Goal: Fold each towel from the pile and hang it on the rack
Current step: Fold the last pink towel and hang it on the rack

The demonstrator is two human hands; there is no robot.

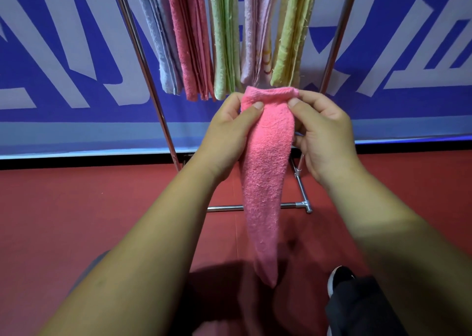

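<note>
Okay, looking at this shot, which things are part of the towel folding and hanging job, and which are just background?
Part of the job:
- pink towel, pinched at its top edge by the left hand and the right hand
- metal rack
- hung towels, five in a row

Just background:
- blue and white banner
- red floor
- black shoe

Pretty crowded straight ahead: five folded towels [224, 37] hang side by side, almost touching, so there's barely a slot between them. The rack's slanted metal poles [143, 62] fence both sides, and a low crossbar [293, 205] sits near the floor. Left and right of the rack, the red floor [76, 208] is wide open.
</note>
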